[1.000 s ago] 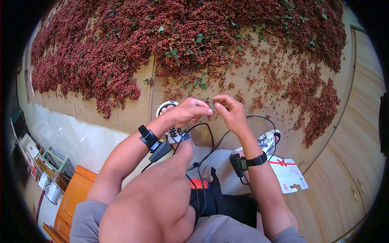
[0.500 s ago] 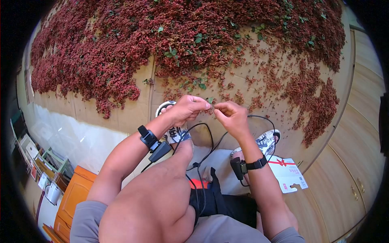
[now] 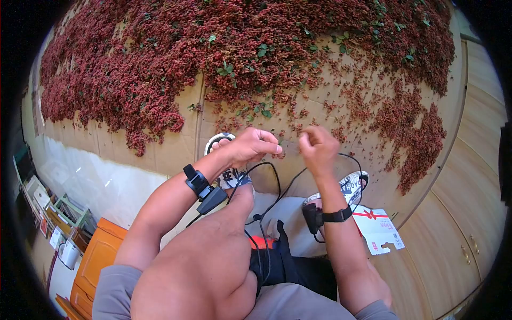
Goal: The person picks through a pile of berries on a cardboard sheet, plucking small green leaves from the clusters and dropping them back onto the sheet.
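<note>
My left hand (image 3: 255,145) is closed in a pinch on a small berry sprig (image 3: 280,154), whose reddish bits show at the fingertips. To its right, my right hand (image 3: 320,149) is curled with its fingers together; what it holds, if anything, is hidden. The two hands are apart, above the brown cardboard (image 3: 298,184). Beyond them lies a broad heap of red berry clusters (image 3: 234,58) with some green leaves (image 3: 225,70). Loose clusters (image 3: 410,128) are scattered at the right.
My feet in patterned sandals stand below the hands. Black cables (image 3: 278,192) run between the wrist devices. A white printed card (image 3: 378,229) lies at the right, beside wooden cabinet doors (image 3: 448,213). An orange wooden piece (image 3: 98,256) stands at the lower left.
My right hand has moved right and away from my left hand, and its fingers have curled in. My left hand has barely moved.
</note>
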{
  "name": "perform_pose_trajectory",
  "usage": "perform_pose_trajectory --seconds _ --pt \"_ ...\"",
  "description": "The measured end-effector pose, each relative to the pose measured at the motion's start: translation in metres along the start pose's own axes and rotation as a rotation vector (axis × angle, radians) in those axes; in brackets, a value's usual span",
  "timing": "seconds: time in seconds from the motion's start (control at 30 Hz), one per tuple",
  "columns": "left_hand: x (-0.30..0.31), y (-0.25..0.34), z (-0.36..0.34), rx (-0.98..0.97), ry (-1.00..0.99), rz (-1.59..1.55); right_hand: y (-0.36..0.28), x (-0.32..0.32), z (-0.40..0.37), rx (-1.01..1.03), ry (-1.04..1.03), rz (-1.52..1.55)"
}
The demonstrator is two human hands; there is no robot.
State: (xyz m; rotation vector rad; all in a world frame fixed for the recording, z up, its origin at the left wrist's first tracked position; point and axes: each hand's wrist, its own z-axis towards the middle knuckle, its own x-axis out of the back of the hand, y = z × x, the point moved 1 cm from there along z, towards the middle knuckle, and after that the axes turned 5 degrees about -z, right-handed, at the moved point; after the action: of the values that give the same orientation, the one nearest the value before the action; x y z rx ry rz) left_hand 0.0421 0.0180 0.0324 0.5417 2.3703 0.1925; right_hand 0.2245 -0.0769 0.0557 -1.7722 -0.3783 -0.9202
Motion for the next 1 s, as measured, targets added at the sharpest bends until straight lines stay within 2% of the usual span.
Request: perform_pose_trajectory --seconds 0.07,0.1,0.17,0.2,0.23,0.3,0.37,0.6,0.67,0.7,0.77,1.0 --pt "0.007 -0.002 0.001 0.002 -0.037 -0.113 0.02 0.013 0.006 -0.321 0.09 -0.012" --pt "0.008 -0.003 0.002 0.007 -0.08 -0.229 0.023 0.019 0.012 -0.321 0.09 -0.011" --pt "0.009 -0.001 -0.001 -0.022 -0.066 -0.277 0.017 0.036 0.022 0.058 0.3 -0.341" --pt "0.008 0.0 -0.001 -0.053 -0.05 -0.323 0.017 0.038 0.019 -0.103 0.091 -0.15" --pt "0.008 0.0 -0.001 -0.054 -0.053 -0.323 0.015 0.033 0.017 -0.103 0.093 -0.152" --pt "0.007 -0.001 0.0 -0.08 -0.04 -0.356 0.009 0.009 0.011 -0.4 -0.255 0.587" --pt "0.004 0.0 0.0 -0.092 -0.022 -0.364 -0.025 -0.002 0.006 -0.414 -0.365 0.782" --pt "0.011 -0.006 0.0 -0.121 0.075 -0.301 -0.025 -0.031 -0.012 -0.557 -0.352 0.784" --pt "0.01 -0.009 0.002 -0.106 0.105 -0.265 -0.023 -0.03 -0.015 -0.353 -0.236 0.387" --pt "0.008 -0.009 0.002 -0.091 0.14 -0.232 -0.025 -0.027 -0.013 -0.353 -0.233 0.385" --pt "0.004 -0.008 0.002 -0.077 0.143 -0.203 -0.031 -0.02 -0.01 -0.112 -0.132 0.142" --pt "0.011 -0.011 0.007 -0.027 0.132 -0.082 -0.025 -0.017 -0.008 0.067 -0.117 0.074"
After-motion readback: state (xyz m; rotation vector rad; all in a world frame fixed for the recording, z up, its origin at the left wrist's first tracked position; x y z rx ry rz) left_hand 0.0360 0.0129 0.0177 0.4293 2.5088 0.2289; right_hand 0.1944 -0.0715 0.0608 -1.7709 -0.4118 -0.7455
